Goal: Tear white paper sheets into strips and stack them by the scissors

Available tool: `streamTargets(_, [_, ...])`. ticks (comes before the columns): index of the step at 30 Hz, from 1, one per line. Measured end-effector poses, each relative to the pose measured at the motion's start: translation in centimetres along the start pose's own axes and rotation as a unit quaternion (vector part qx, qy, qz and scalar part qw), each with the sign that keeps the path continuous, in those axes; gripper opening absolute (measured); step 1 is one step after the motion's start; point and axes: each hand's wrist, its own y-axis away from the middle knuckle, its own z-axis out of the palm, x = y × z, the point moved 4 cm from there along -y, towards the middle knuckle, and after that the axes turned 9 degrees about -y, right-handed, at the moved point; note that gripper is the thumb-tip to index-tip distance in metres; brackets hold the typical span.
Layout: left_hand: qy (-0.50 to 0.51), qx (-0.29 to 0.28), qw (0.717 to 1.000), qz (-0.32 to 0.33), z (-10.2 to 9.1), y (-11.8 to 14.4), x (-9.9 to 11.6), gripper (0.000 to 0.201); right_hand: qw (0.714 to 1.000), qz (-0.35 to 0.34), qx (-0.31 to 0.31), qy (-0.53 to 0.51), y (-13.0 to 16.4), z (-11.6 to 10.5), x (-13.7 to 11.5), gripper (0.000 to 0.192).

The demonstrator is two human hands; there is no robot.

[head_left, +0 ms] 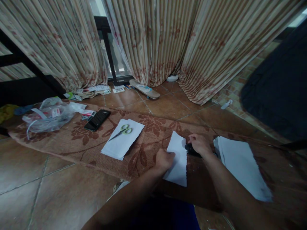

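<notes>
My left hand (165, 158) grips a small set of white paper sheets (177, 171) by the left edge, with the thumb on top. The sheets have rough, torn-looking edges. At their right edge is a black stapler (191, 149), its front end against the paper. My right hand (198, 143) lies over the stapler with its fingers curled, hiding much of it. To the right rests a thicker stack of white paper (242, 163). On the left, green-handled scissors (124, 130) lie on another stack of white sheets (117, 150).
A patterned brown cloth (83, 150) covers the low surface. Farther left are a black phone (97, 120) and a clear plastic bag (51, 116) with things inside. Beyond, a skateboard (145, 89) lies on the tiled floor before striped curtains (158, 41). Something dark (278, 83) stands at right.
</notes>
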Motion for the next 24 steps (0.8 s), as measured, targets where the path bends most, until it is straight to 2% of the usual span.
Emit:
streamTargets(10, [0.022, -0.008, 1.0, -0.016, -0.07, 0.2, 0.01, 0.019, 0.999, 0.013, -0.041, 0.018, 0.09, 0.21, -0.06, 0.026])
streamTargets(24, [0.028, -0.012, 0.999, -0.013, 0.59, -0.37, -0.55, 0.017, 0.998, 0.009, -0.052, 0.015, 0.07, 0.28, 0.28, 0.027])
